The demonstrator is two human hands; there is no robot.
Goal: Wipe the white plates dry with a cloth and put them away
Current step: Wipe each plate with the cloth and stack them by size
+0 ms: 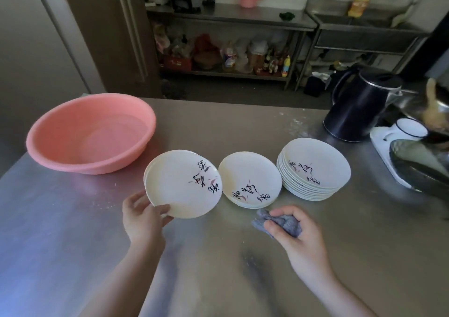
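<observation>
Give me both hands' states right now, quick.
Left hand: closed on the rim of a white plate, thumb on top.
Right hand: closed, its grip around the grey cloth.

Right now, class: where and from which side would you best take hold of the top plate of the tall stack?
Probably by the near rim of the top plate, from the front with the right hand, thumb on top. The rim overhangs the plates below; the kettle crowds the far side, and that hand holds the cloth.

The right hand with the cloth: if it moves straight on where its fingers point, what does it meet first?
Probably the left hand holding its plate; the right hand and cloth point leftward, though depth is unclear.
</observation>
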